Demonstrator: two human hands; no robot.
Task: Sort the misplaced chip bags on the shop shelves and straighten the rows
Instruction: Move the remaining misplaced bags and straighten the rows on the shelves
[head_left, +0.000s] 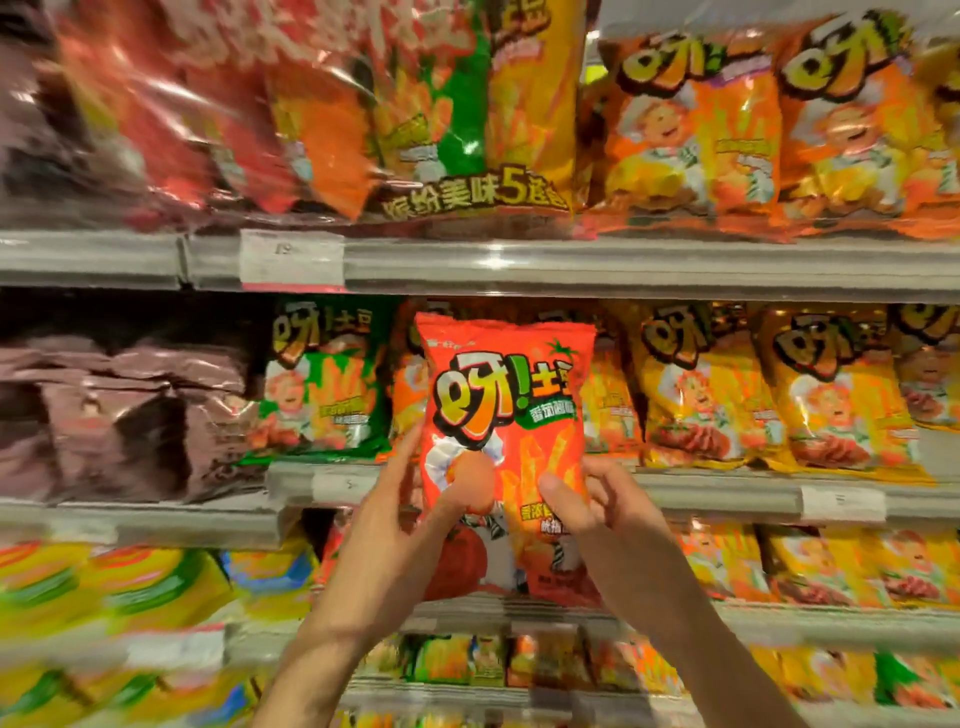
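Head view, both hands (410, 514) gripping red chip bag (511, 395) upright

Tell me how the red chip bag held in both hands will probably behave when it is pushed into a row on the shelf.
The red chip bag looks puffed with air, so it is probably light and will dent rather than stay stiff. Its film is glossy, so it may slip between the left hand and right hand. It stands tall and narrow, so it could tip against the neighbouring green bag.
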